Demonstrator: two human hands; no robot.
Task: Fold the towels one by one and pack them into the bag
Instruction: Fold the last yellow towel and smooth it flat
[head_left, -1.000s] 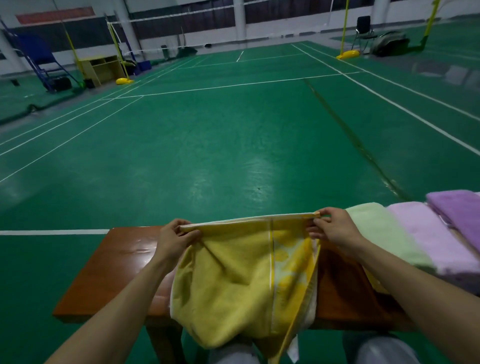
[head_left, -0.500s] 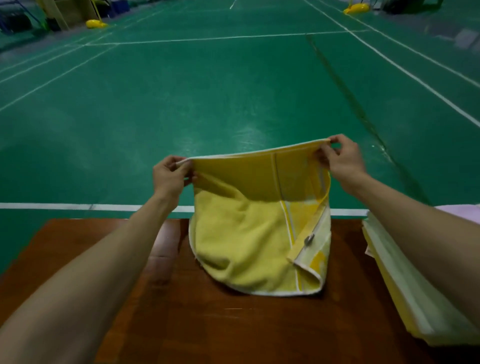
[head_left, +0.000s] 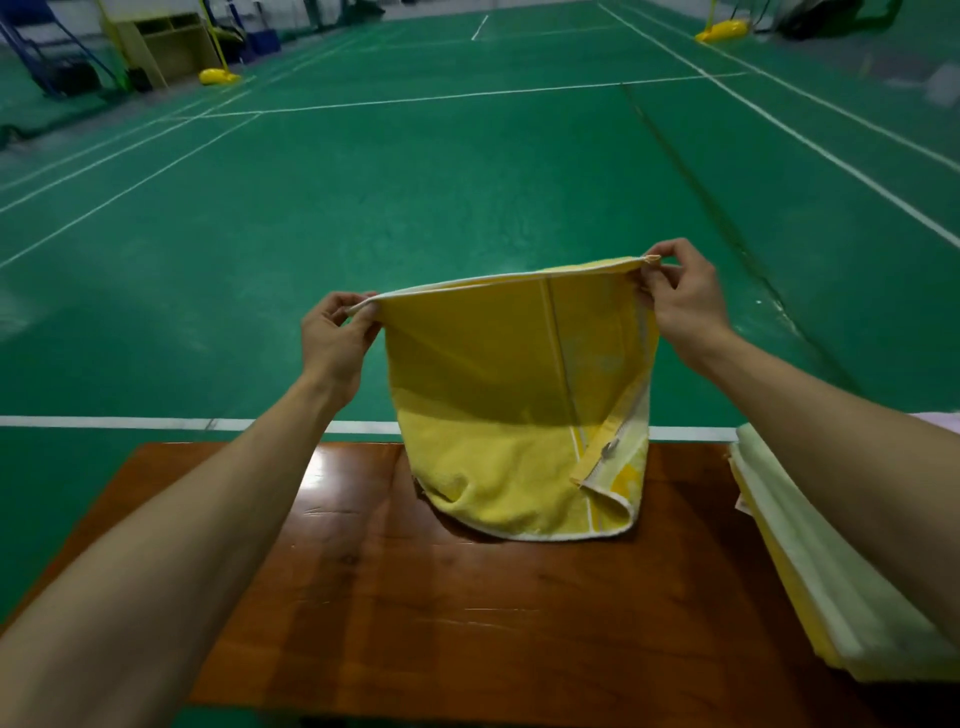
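You're pinching the yellow towel's (head_left: 498, 395) top corners with left hand (head_left: 335, 345) and right hand (head_left: 683, 304), mid-frame, hem resting on the bench (head_left: 415, 623).

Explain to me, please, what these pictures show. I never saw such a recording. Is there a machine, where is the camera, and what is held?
There is no machine here: a person works with two bare hands. The one camera sits on the person's head and looks forward and down, so both forearms enter from the bottom of the picture. The left hand and the right hand each pinch one top corner of a yellow towel and hold its upper edge stretched between them. Its lower end rests crumpled on a brown wooden table. At the table's right edge lies a stack of pale folded cloths. Beyond the table is the green floor of a sports hall, with white lines. No bag shows in this picture.
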